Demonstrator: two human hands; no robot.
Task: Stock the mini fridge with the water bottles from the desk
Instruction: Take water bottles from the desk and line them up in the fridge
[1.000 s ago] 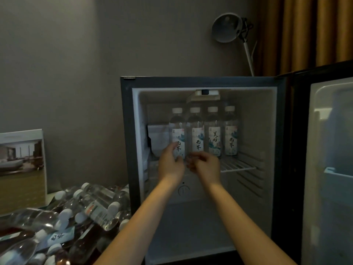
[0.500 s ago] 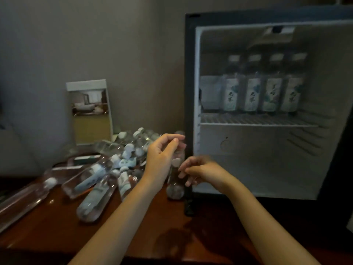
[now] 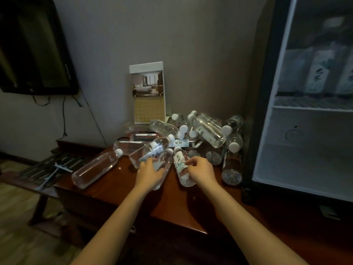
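Several clear water bottles point(image 3: 208, 131) lie in a heap on the brown wooden desk point(image 3: 172, 203), left of the open mini fridge point(image 3: 267, 92). My left hand point(image 3: 150, 173) curls over a lying bottle point(image 3: 166, 159) at the front of the heap. Beside it, my right hand point(image 3: 200, 171) grips a bottle with a green label point(image 3: 179, 161), its cap pointing away from me. Blurred upright bottles point(image 3: 321, 73) stand on the fridge's wire shelf point(image 3: 305, 104); the space below the shelf holds nothing.
A brochure card point(image 3: 147, 92) leans on the wall behind the heap. One bottle point(image 3: 95, 167) lies apart at the desk's left edge. A dark TV point(image 3: 34, 44) with hanging cables is mounted upper left. A slatted rack point(image 3: 47, 169) stands left of the desk.
The view swung from the fridge interior left and down to the desk. Both hands left the fridge shelf, came down to the heap and now hold one bottle each.
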